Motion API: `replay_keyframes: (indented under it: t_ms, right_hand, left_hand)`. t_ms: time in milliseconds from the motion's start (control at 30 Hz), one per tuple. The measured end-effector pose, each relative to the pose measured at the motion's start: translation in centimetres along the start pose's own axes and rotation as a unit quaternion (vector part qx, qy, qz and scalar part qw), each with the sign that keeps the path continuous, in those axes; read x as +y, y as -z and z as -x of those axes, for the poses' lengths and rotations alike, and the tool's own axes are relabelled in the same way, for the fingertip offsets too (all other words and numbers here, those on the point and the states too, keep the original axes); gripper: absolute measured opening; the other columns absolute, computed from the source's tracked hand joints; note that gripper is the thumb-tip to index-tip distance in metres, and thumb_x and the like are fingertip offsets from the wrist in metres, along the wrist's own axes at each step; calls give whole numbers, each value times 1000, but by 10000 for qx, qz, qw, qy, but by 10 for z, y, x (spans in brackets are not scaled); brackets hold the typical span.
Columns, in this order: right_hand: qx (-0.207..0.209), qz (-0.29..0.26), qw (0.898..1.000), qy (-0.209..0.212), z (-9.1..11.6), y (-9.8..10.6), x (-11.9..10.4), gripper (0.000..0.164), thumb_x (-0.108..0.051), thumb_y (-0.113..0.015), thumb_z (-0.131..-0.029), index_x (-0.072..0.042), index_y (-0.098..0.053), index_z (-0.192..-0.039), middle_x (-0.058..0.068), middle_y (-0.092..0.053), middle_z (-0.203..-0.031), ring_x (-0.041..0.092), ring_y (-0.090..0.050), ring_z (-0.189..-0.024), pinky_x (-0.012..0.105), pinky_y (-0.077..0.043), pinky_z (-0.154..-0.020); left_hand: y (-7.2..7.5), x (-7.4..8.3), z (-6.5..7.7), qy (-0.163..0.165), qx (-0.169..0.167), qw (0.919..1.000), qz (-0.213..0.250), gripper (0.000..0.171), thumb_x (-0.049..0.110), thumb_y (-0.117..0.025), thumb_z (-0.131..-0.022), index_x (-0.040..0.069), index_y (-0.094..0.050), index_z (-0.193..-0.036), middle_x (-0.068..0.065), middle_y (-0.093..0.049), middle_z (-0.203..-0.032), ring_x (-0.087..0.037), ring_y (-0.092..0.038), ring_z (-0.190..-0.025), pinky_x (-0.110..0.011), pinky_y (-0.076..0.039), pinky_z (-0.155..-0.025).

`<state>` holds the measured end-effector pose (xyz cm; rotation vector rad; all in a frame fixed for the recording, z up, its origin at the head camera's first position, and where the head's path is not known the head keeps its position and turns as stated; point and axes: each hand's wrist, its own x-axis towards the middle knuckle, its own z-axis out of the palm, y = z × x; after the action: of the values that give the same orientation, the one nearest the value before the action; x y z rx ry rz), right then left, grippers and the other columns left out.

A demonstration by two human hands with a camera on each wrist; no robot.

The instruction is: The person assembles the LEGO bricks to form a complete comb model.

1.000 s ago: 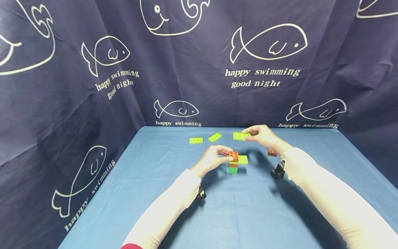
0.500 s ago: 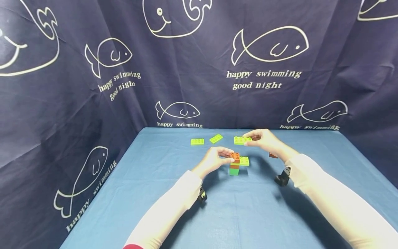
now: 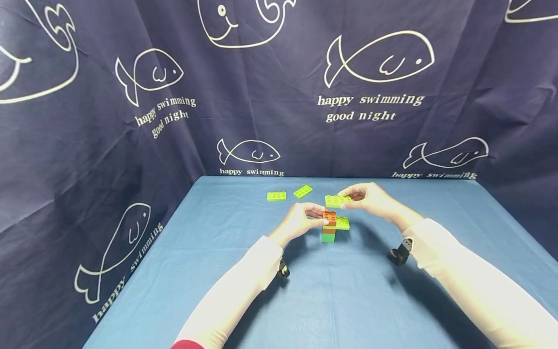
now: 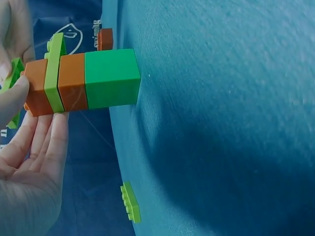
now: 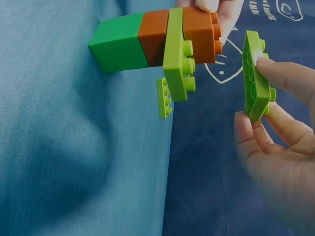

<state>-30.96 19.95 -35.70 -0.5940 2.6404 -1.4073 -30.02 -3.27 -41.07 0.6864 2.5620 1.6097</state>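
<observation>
While held aloft, lime plate (image 5: 255, 78): brought closer to the tower (image 4: 74, 81) than a second ago; now above the orange top brick (image 5: 198, 34), offset toward the right.
Gap over the studs (image 5: 218, 47): narrower than then, with no contact visible, so not yet joined.
Tower: upright on the blue surface (image 3: 200, 242), apparently unmoved; made up of green brick (image 4: 112, 78), lower orange brick (image 4: 72, 81), overhanging plate (image 5: 173, 73) and orange top brick.
Right hand (image 3: 370, 198): pinches the lime plate between thumb and fingers, parted only by its body.
Left hand (image 3: 301, 220): grips the orange top brick between thumb and fingers, spread to its width; probably steadies the tower.
Loose plates (image 3: 276, 196): lie farther back, to the left, untouched.
</observation>
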Motion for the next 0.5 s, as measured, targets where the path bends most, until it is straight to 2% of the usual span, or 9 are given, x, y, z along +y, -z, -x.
replay_keyframes:
  t_ms: [133,333,500]
  right_hand:
    - [-6,145,9998,108,4,-2,0,39,-17,-80,-79,-2,-69,-113,7,-73,-101,5,-65,-86,19,-53,-75]
    - [-268,140,9995,82,11,-6,2,41,-20,-79,-81,-2,-68,-116,13,-71,-109,9,-66,-92,21,-53,-80]
    - [-299,144,9994,91,13,-8,4,40,-19,-79,-81,-3,-67,-116,14,-71,-109,12,-66,-92,21,-53,-79]
  left_hand:
    - [0,0,0,27,1,10000,36,32,14,-80,-79,3,-72,-108,-11,-75,-98,-15,-71,-87,-20,-54,-79]
    - [-1,2,2,107,35,9999,-23,31,14,-81,-78,4,-72,-106,-10,-75,-97,-16,-71,-87,-20,-54,-76]
    - [-1,2,1,48,26,10000,67,30,13,-80,-78,3,-72,-106,-12,-75,-97,-15,-71,-87,-19,-54,-75]
